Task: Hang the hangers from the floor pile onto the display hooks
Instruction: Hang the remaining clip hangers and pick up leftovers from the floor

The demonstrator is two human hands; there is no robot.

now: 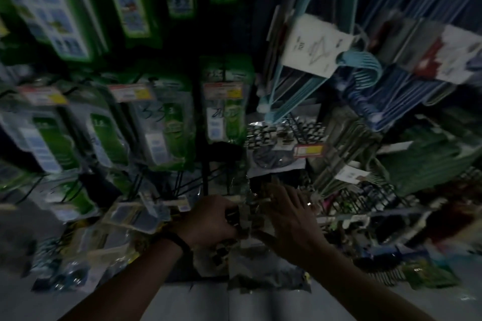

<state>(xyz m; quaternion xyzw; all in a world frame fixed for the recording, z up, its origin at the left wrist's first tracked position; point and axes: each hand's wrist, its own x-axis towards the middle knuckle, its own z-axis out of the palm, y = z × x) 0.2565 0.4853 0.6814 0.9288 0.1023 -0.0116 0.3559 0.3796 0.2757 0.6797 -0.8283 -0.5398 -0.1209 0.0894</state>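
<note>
1. At the bottom edge of the display rack (205, 169), low in the middle of the view, both hands meet on a clear plastic packet (250, 219). It has small dark pieces inside. The view is dark and blurred, so I cannot tell what the pieces are.
2. The left hand (211, 219) wears a dark band (180, 240) on the wrist. Its fingers are curled round the left side of the packet and grip it.
3. The right hand (292, 219) lies with straight, spread fingers against the right side of the packet. A ring (308, 204) shows on one finger.
4. Light blue hangers (297, 98) hang at the upper right of the rack, partly behind a white label (313, 45). Dark blue hangers (365, 101) hang just beside them, and green hangers (427, 161) hang lower, near the right edge. All are well apart from both hands.
5. Green packets (167, 122) with price tags (130, 92) hang along the left part of the rack.
</note>
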